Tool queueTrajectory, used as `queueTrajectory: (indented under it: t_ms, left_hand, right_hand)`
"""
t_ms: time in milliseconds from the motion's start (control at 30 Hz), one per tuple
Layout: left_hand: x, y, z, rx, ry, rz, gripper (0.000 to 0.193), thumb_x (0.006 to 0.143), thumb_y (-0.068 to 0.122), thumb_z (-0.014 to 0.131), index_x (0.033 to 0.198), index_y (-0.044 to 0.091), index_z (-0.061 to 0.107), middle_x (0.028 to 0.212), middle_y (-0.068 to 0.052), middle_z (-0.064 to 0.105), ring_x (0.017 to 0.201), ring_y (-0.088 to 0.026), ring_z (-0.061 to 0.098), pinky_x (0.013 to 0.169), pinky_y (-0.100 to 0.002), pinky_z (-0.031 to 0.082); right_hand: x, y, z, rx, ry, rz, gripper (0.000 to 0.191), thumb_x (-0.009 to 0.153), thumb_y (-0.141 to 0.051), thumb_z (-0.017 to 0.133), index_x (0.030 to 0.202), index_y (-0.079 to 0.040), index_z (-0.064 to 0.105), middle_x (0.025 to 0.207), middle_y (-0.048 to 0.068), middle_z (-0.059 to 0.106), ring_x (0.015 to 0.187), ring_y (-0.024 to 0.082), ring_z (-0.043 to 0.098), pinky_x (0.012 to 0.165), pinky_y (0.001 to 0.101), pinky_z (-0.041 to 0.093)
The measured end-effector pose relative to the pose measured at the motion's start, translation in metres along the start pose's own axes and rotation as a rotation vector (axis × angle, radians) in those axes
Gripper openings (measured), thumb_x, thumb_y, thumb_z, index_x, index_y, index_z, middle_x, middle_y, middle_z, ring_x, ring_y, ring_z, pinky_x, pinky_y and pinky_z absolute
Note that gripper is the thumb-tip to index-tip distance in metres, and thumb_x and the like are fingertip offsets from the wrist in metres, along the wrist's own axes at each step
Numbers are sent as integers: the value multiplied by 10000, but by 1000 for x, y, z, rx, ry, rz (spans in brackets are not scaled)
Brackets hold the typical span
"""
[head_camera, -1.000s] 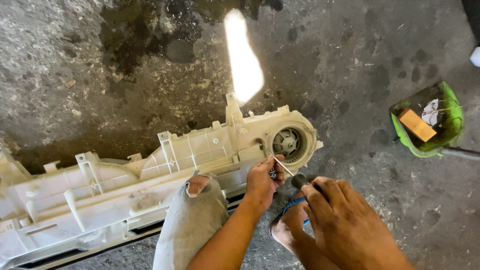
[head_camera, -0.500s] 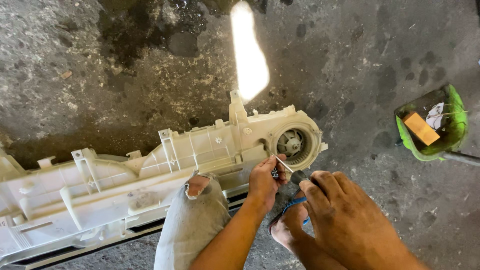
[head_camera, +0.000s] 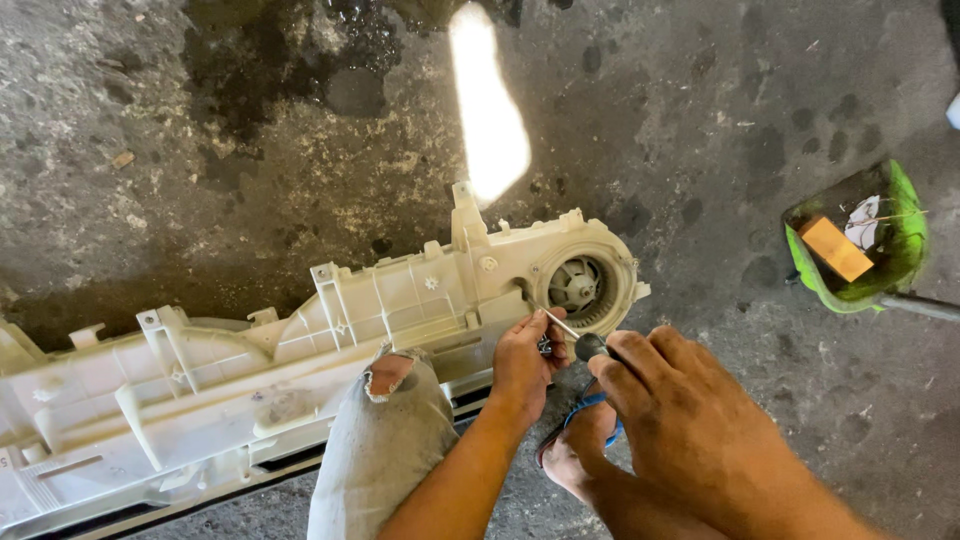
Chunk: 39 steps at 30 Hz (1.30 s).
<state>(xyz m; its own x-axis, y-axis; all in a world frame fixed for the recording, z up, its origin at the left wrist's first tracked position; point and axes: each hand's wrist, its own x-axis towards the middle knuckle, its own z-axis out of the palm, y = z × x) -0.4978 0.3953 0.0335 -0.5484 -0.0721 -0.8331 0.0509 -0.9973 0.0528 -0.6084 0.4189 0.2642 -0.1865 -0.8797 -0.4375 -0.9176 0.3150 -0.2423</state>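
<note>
Screwdriver work at the round end of a long white plastic housing lying on a stained concrete floor. Right hand is closed around the dark handle, with the thin metal shaft slanting up and left toward a fixing point beside the fan opening. Left hand rests against the housing edge, fingers pinched together near the shaft; whether they grip a small part or only steady the tip cannot be told. A knee in torn grey cloth presses near the housing's long side, and a foot in a blue sandal sits below the hands. To do this step well, judged from the view: keep the shaft in line with the fastener, push along its axis while turning, and let the left fingers guide the tip so it does not skid across the plastic. A green tray holding an orange block lies well apart to the right.
</note>
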Motion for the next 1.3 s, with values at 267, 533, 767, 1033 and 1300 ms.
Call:
queueTrajectory:
  t_ms: [267,533,767,1033,1300]
  left_hand:
    - [-3,0,0,11,-8,-1,297,1046,233,506,1134,3,673,755,-10,580,629,-141,535,621,-310,475]
    - [-9,6,3,21,4,-2,304,1058,234,486,1127,6,674,757,-8,577,640,-139,539,635,-315,481]
    - [-6,5,2,48,19,-17,304,1054,246,481,1106,18,676,753,-15,581,630,-141,539,625,-306,482]
    - [16,-3,-17,185,208,201,237,1029,123,482,1102,5,674,806,-31,648,646,-127,579,573,-283,476]
    - [-4,44,3,184,46,402,213,1054,112,523,1174,3,662,808,-51,652,620,-123,538,568,-267,475]
  right_hand:
    - [-6,0,2,-12,5,2,499,712,-170,635,1193,-40,652,1225,177,628,1116,361,576,953,492,472]
    - [-7,0,4,1,-63,35,515,720,-170,640,1218,-38,641,1293,175,619,1154,356,571,954,485,465]
    - [-2,-2,9,-64,-108,-2,540,726,-188,652,1251,-74,599,1314,166,602,1156,380,544,899,507,452]
    - [13,-11,-17,70,-170,360,489,943,-286,546,1387,-110,440,1185,182,583,1011,383,668,849,486,594]
    - [10,-27,-25,-161,58,243,588,1005,-314,464,1525,-50,390,1205,287,592,842,420,734,670,467,634]
